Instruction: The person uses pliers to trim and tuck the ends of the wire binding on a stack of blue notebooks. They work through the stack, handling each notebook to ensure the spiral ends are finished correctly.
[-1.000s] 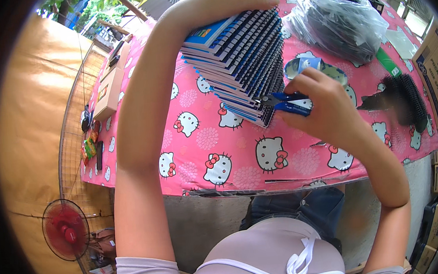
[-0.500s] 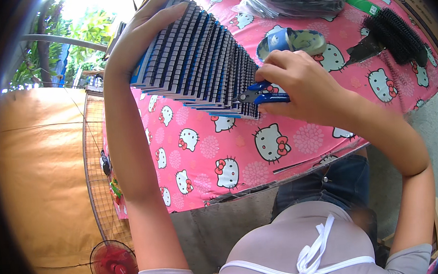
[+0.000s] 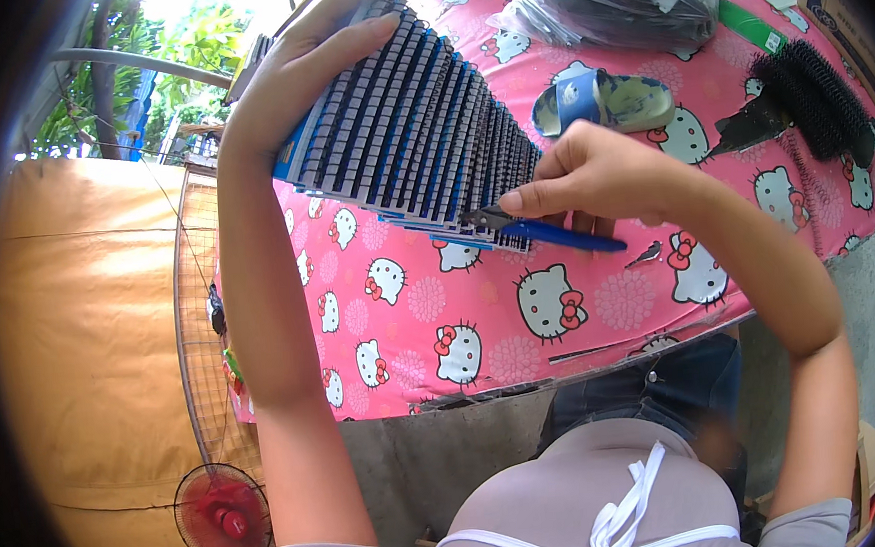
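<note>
The table (image 3: pixel 600 314) under its pink cartoon-cat cloth takes up most of the view, and on it leans a long stack (image 3: pixel 419 139) of spiral-bound notebooks, standing on edge and fanned toward the near side. It looks heavy as a block yet loose, each book free to slide off its neighbour, so it wants a flat palm at one end rather than a pinch. The wire spines are stiff but would bend out of shape if squeezed hard.

Behind it lies a clear bag (image 3: pixel 621 1) of dark pieces, and to the right a heap of black coils (image 3: pixel 818 100). A blue and green slipper (image 3: pixel 602 101) sits between them and the stack. A red fan (image 3: pixel 222 515) stands on the floor at lower left.

The left hand (image 3: pixel 315 65) lies spread over the far end of the stack, fingers draped across the top books, propping them up.

The right hand (image 3: pixel 592 174) is curled tight around blue-handled pliers (image 3: pixel 545 232), thumb and fingers pressing the handles together. The nose of the pliers touches the wire at the nearest book's lower corner.
</note>
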The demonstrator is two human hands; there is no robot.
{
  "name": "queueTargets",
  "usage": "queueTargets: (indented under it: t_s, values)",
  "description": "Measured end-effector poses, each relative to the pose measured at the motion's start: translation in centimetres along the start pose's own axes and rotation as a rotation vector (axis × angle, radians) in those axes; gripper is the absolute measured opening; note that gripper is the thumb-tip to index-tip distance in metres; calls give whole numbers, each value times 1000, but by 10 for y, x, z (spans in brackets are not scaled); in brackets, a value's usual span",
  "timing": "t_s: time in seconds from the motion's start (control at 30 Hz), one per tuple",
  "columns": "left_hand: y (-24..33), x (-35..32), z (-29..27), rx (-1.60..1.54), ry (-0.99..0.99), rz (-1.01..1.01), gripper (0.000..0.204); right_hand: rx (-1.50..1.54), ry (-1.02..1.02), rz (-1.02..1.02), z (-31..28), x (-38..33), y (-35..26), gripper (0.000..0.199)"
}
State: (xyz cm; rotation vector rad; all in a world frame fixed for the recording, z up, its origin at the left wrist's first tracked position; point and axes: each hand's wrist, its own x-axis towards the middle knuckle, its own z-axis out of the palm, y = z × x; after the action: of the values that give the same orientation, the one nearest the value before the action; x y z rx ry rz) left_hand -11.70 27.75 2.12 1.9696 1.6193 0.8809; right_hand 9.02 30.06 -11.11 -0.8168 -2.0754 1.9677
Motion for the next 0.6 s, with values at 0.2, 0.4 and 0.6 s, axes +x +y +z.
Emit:
queueTargets:
  t_s: [0.2, 0.4, 0.6]
  values:
    - [-3, 0, -9, 33, -28, 0, 39, -629, 411, -679, 21, -12, 36, 39]
    - [-6, -2, -13, 43, -34, 4, 40, -997, 711, -942, 32, -8, 34, 42]
    - [-5, -2, -13, 48, -45, 11, 41, -542, 405, -711, 23, -6, 25, 32]
